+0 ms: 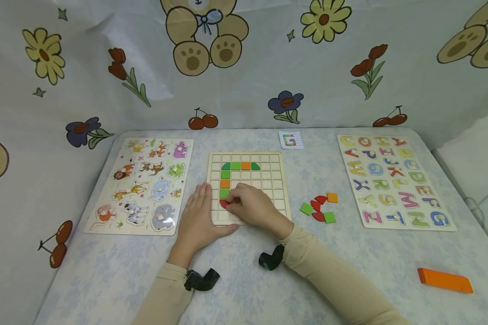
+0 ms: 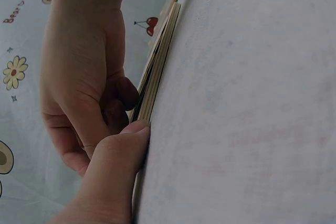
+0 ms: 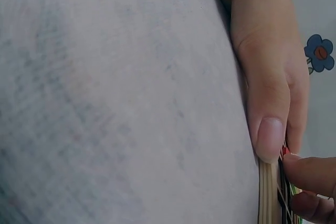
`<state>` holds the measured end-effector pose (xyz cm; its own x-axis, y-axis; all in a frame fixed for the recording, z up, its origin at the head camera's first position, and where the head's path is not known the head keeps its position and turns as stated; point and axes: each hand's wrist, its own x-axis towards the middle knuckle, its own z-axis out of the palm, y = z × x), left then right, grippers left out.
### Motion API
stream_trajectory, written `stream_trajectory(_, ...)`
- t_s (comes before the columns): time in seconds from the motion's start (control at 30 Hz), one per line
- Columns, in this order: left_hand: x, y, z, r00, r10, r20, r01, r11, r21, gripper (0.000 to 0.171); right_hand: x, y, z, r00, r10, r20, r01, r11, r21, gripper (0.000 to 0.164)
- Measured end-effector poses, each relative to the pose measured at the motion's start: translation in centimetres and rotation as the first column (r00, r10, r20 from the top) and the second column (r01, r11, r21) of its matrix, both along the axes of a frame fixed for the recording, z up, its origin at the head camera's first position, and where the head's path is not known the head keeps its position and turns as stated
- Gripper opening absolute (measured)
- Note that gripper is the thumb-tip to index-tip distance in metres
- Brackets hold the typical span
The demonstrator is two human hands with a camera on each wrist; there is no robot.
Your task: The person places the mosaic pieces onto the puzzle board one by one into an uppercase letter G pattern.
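Note:
A wooden grid board [image 1: 274, 216] lies at the middle of the table. Green squares [image 1: 236, 165], orange squares [image 1: 246, 165] and green rounded pieces [image 1: 255, 166] form a row and a column on it. At the column's lower end, my right hand [image 1: 254, 205] pinches a red rounded piece [image 1: 223, 203], close over the grid. My left hand [image 1: 198, 221] rests along the board's left side with fingers straight, its thumb [image 2: 131, 135] against the front edge. In the right wrist view, the red piece [image 3: 286, 151] shows just beyond the right thumb.
Loose red, green and orange pieces [image 1: 318, 216] lie right of the board. A small pattern card [image 1: 291, 140] is behind it. An animal puzzle [image 1: 146, 185] stands left, a letter puzzle [image 1: 394, 180] right. An orange block [image 1: 446, 280] lies near the front right.

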<state>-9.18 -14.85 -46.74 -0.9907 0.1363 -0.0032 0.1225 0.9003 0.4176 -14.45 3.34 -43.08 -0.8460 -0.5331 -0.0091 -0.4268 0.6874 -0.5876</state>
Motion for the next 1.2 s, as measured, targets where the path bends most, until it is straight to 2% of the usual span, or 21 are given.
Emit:
stream_trajectory(0.23, -0.1, 0.0, -0.3, 1.0, 0.004, -0.003, -0.004, 1.0, 0.0, 0.135, 0.6, 1.7, 0.6, 0.999, -0.016, -0.031, 0.016, 1.0, 0.016, 0.013)
stream_trajectory(0.4, -0.1, 0.0, -0.4, 1.0, 0.014, 0.009, -0.014, 1.0, -0.008, 0.136, 1.2, 4.5, 1.3, 0.996, -0.084, -0.009, 0.085, 0.996, 0.042, 0.02)
stream_trajectory(0.57, -0.2, 0.1, -0.3, 1.0, 0.014, 0.017, -0.014, 1.0, -0.006, 0.136, 1.6, 8.3, 2.0, 0.987, -0.156, 0.029, 0.15, 0.979, 0.136, 0.033)
stream_trajectory(0.73, -0.2, 0.1, -0.4, 1.0, 0.011, 0.017, -0.011, 1.0, -0.014, 0.136, 2.1, 12.4, 2.3, 0.982, -0.186, -0.009, 0.183, 0.955, 0.235, 0.044)
stream_trajectory(0.87, -0.2, 0.0, -0.4, 1.0, 0.01, 0.014, -0.01, 1.0, -0.017, 0.136, 2.5, 14.8, 2.2, 0.976, -0.215, -0.034, 0.216, 0.942, 0.256, 0.04)
stream_trajectory(1.03, -0.1, 0.0, -0.5, 1.0, 0.011, 0.011, -0.011, 1.0, -0.01, 0.135, 2.7, 16.4, 1.9, 0.971, -0.237, -0.027, 0.236, 0.934, 0.267, 0.032)
stream_trajectory(1.2, -0.1, 0.1, -0.5, 1.0, 0.015, 0.012, -0.015, 1.0, -0.003, 0.135, 2.8, 16.7, 1.6, 0.969, -0.246, 0.02, 0.235, 0.945, 0.226, 0.023)
